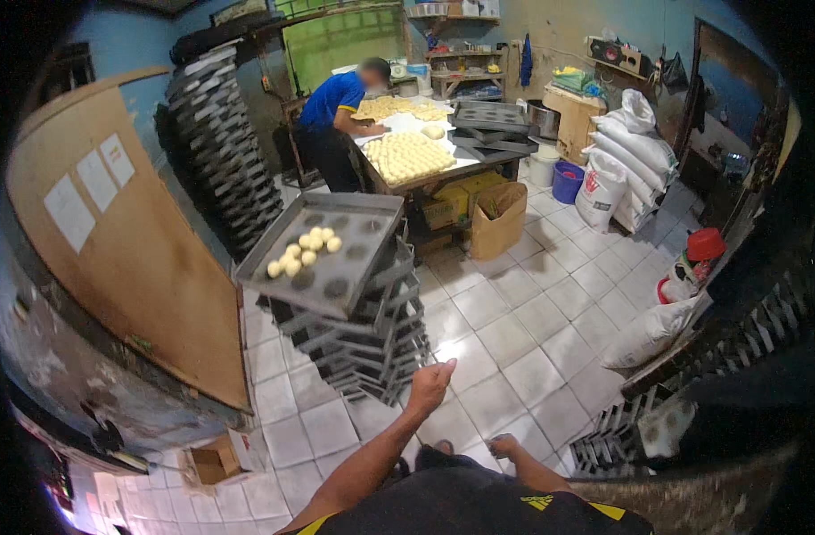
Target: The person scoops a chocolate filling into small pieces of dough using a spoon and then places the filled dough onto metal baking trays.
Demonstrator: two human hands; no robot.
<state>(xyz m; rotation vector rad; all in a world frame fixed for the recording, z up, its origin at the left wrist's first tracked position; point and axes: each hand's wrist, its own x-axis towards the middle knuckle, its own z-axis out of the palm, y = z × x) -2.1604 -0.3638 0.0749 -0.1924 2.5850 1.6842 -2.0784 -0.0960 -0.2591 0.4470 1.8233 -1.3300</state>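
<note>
My left hand [432, 385] is in front of me over the tiled floor, loosely curled, with nothing seen in it. It is nearest to a leaning stack of dark metal baking trays [358, 343], apart from it. The top tray [278, 209] has round hollows and holds several pale dough balls [307, 250], heaped in two bunches. My right hand [505, 446] hangs low by my body, its fingers curled, and no object shows in it.
A person in a blue shirt [331, 107] leans over a table [461, 168] covered with dough balls. More trays [489, 120] stand at its right end. A tall tray stack [220, 134] is behind left. White sacks [617, 165] and a purple bucket [568, 181] are right; a tray rack [617, 437] is near right.
</note>
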